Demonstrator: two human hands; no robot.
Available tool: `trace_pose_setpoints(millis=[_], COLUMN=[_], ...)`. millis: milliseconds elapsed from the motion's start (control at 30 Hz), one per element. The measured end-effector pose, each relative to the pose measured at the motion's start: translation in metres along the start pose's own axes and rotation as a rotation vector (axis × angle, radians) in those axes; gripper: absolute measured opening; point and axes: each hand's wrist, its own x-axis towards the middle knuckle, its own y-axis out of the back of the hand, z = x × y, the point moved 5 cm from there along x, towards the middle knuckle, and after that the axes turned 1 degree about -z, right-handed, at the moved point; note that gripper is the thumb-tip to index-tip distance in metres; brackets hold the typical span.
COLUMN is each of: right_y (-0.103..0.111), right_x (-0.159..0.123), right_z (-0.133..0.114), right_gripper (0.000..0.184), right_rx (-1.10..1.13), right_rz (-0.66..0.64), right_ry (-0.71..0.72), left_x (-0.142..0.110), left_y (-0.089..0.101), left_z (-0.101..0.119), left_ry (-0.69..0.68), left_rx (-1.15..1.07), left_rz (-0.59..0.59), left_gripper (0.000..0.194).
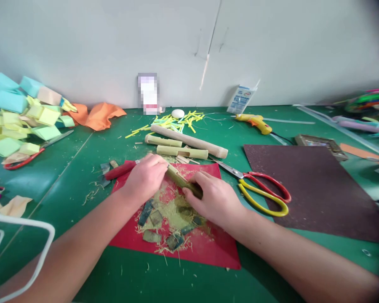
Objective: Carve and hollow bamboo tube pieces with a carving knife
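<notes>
My right hand [214, 198] is wrapped around the near end of a split green bamboo piece [180, 178], held at a slant above a red sheet [221, 248]. At the bamboo's far end, my left hand [148, 173] is closed with its fingers on it. A red tool handle [120, 170] with a metal collar runs behind the left hand; its blade is hidden, and whether that hand grips it I cannot tell. Bamboo chips [151, 236], shavings and pale dust cover the middle of the sheet. Two cut bamboo sections [182, 152] [163, 141] lie beyond the hands.
Behind the bamboo are a wooden rod [189, 141], yellow sticks [189, 120] and a white oval [177, 113]. Scissors [263, 187] rest partly on a dark board [312, 189]. A yellow glue gun [255, 123] sits farther back. Folded papers [22, 109] and red-handled scissors [25, 162] lie left.
</notes>
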Motion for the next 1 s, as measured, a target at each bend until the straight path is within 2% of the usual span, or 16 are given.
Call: trace_pose_setpoints(millis=[100, 233, 367, 533, 633, 800, 933, 1000], right_y=[0.001, 0.0, 0.0, 0.003, 0.003, 0.003, 0.003, 0.002], right_x=[-0.001, -0.002, -0.002, -0.003, -0.002, -0.001, -0.001, -0.001], right_z=[-0.001, 0.0, -0.002, -0.002, -0.002, -0.002, -0.002, -0.001], right_gripper=[0.018, 0.019, 0.02, 0.024, 0.026, 0.027, 0.026, 0.027], right_rx=[-0.007, -0.01, -0.033, -0.051, -0.058, -0.049, -0.046, -0.041], right_rz=[0.008, 0.008, 0.014, 0.028, 0.049, 0.042, 0.035, 0.034], right_ry=[0.005, 0.005, 0.022, 0.008, 0.026, 0.022, 0.026, 0.021], left_x=[-0.001, -0.002, -0.002, 0.0, 0.001, 0.0, 0.001, 0.003], left_y=[-0.001, 0.004, -0.001, 0.0, -0.005, -0.003, -0.003, -0.001], left_z=[0.0, -0.002, 0.005, 0.008, 0.011, 0.007, 0.019, 0.02], left_ry=[-0.012, 0.032, -0.035, 0.007, -0.052, -0.004, -0.084, -0.125], left_rx=[-0.007, 0.083, -0.005, 0.04, -0.009, 0.034, -0.059, 0.003], left_rz=[-0.022, 0.058, -0.017, 0.028, -0.047, 0.023, -0.06, -0.101], left_gripper=[0.019, 0.019, 0.019, 0.02, 0.019, 0.019, 0.02, 0.02])
